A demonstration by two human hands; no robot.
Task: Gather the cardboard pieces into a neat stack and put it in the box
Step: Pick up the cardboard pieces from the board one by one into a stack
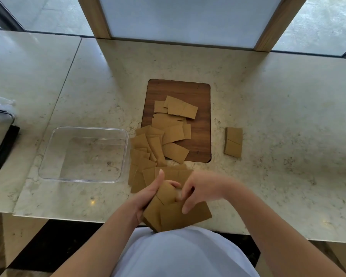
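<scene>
Several brown cardboard pieces (164, 136) lie scattered over a dark wooden board (200, 96) and the marble counter in front of it. Two more pieces (233, 141) lie apart to the right. A clear plastic box (84, 154) stands empty at the left. Near the counter's front edge, my left hand (150, 193) grips a loose, uneven bunch of cardboard pieces (174, 214) from the left. My right hand (198, 188) rests its fingers on top of that bunch, pinching the pieces.
The pale marble counter (278, 116) ends at a front edge just before my body. A dark device with a clear lid (0, 136) sits at the far left. A wood-framed white panel (180, 19) rises at the back.
</scene>
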